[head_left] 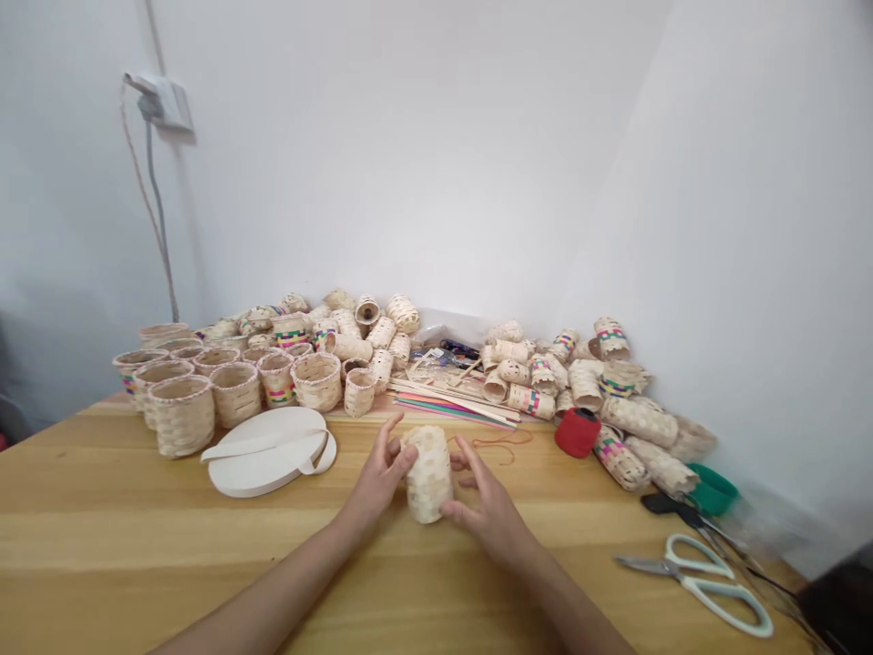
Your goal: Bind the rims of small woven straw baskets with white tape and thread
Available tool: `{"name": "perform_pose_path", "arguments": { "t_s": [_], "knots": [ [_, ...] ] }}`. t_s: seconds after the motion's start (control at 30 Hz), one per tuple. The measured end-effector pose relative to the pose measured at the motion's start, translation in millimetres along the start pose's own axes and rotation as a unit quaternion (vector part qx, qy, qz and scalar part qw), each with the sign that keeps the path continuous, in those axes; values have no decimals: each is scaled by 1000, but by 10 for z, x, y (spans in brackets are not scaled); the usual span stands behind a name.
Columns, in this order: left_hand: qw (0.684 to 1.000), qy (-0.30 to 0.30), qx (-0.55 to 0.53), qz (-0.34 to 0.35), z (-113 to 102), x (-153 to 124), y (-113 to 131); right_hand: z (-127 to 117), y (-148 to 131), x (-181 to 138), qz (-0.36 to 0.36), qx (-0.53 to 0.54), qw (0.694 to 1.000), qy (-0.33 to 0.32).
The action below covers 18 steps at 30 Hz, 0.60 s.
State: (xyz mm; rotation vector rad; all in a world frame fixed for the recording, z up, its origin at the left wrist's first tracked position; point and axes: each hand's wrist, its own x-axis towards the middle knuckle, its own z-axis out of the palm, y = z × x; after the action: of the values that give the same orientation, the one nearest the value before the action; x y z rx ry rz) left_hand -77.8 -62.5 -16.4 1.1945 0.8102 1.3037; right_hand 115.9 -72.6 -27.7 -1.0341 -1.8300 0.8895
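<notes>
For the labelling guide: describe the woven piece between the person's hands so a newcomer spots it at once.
Start at the wooden table and its heap of woven baskets along the back. In front of the heap, find the left hand and right hand. Between them is a pale woven cylinder, set apart by being held, away from the heap, with no coloured band showing.

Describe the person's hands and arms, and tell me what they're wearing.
The left hand and right hand are bare, with no gloves, rings or bracelets showing. The forearms are bare too, with no sleeves in view.
</notes>
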Motion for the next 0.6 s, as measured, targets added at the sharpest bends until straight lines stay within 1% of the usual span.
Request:
{"name": "perform_pose_path", "arguments": {
  "t_s": [0.1, 0.17, 0.23, 0.3, 0.37, 0.43, 0.5, 0.6],
  "knots": [
    [1000, -8, -7, -11, 27, -21, -6, 55, 29, -13, 0, 10, 1000, -10],
    [999, -29, -24, -7, 37, -33, -19, 54, 47, -1, 8, 57, 998, -10],
    [998, -40, -52, 4, 30, -30, -37, 24, 37, 20, 19, 150, 988, -12],
    [996, -34, -78, 4, 14, -17, -55, -19, -6, 36, 36, 255, 966, -10],
    [995, -42, -93, -12, 7, -9, -73, -53, -68, 38, 59, 323, 944, -10],
    [990, -85, -106, -27, 18, -19, -88, -66, -122, 26, 83, 352, 932, -14],
    [982, -137, -122, -32, 48, -44, -98, -62, -154, 9, 93, 363, 927, -21],
    [972, -178, -145, -43, 93, -73, -109, -47, -156, -9, 97, 373, 922, -35]
  ]
}}
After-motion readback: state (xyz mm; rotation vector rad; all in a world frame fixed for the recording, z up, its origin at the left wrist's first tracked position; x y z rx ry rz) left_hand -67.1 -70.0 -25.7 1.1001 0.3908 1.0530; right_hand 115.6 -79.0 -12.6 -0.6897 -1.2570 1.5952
